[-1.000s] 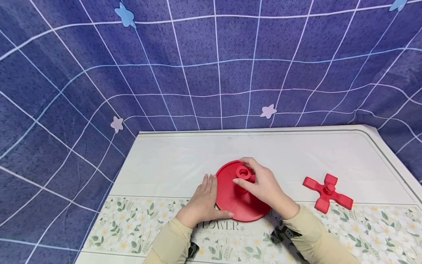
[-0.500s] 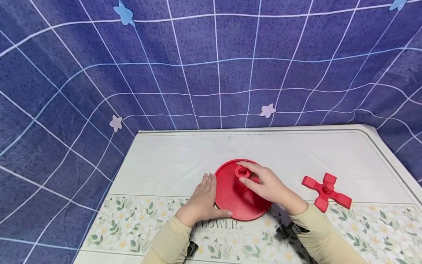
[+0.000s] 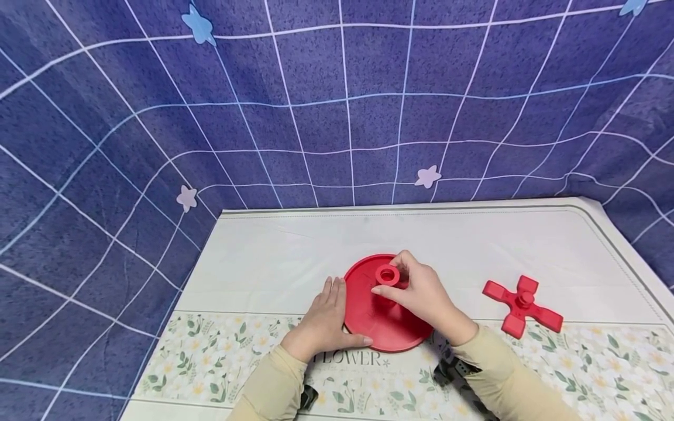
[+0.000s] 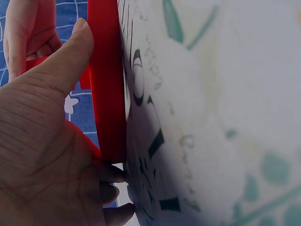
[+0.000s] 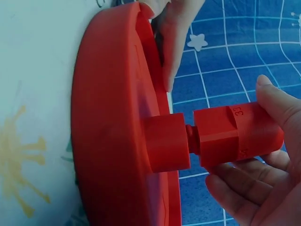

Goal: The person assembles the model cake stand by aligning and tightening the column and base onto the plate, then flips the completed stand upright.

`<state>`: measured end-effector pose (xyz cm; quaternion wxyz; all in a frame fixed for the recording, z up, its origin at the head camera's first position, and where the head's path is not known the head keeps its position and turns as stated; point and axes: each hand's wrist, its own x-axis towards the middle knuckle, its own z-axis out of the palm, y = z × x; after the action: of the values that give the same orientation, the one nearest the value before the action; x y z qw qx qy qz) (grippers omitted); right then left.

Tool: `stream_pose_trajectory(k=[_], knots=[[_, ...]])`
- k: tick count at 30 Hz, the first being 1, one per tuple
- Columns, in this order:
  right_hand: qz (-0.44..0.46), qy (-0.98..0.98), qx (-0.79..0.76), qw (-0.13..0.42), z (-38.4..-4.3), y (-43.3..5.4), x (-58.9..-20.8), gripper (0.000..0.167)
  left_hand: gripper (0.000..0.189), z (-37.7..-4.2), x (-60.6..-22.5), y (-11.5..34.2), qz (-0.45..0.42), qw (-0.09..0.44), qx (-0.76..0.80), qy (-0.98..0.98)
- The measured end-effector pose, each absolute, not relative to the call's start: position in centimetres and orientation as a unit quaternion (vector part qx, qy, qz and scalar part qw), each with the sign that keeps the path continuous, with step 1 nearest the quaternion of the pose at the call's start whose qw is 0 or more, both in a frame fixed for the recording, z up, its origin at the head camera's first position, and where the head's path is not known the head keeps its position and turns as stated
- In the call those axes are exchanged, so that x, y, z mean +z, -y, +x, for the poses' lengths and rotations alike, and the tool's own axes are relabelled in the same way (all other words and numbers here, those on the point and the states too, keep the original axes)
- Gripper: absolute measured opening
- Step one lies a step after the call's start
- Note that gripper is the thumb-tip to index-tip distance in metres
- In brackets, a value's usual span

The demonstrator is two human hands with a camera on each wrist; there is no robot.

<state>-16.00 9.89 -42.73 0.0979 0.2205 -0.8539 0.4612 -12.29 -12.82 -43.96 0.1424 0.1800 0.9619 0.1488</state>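
A round red base (image 3: 368, 327) with a raised rim lies flat on the table. In the right wrist view, a short post (image 5: 167, 143) stands at its middle, and a hollow red cylindrical connector (image 5: 221, 136) with small number marks sits at the post's top, joined by a narrow threaded neck. My right hand (image 3: 423, 289) grips the connector's upper end between thumb and fingers, from its right side. Along the base's left rim rests my left hand (image 3: 326, 318), fingers straight, its thumb spread against the near edge.
To the right lies a red four-armed cross piece (image 3: 525, 301) with a knob at its centre. The table cover (image 3: 284, 251) is white with a printed flower band. A blue gridded curtain (image 3: 316, 117) with star shapes hangs behind and to the left.
My right fingers have gone from reaching across the connector's far side back round to the right, and the wrist has turned. The left hand and base stay in place.
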Motion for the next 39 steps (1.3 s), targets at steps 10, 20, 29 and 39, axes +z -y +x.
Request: stream_pose_trajectory(k=[10, 20, 29, 39], knots=[[0.234, 0.861, 0.440, 0.102, -16.0, -9.9, -43.1, 0.055, 0.125, -12.2, -44.0, 12.8, 0.183, 0.137, 0.150, -0.962], [0.333, 0.814, 0.472, 0.063, -16.6, -11.3, -42.7, 0.039, 0.124, -12.2, -44.0, 12.8, 0.183, 0.140, 0.152, -0.961], [0.310, 0.822, 0.475, 0.058, -16.4, -11.4, -42.5, 0.040, 0.123, -12.2, -43.9, 12.8, 0.185, 0.136, 0.151, -0.962], [0.230, 0.861, 0.441, 0.102, -15.8, -10.3, -42.8, 0.043, 0.124, -12.2, -43.9, 12.8, 0.186, 0.134, 0.143, -0.963]])
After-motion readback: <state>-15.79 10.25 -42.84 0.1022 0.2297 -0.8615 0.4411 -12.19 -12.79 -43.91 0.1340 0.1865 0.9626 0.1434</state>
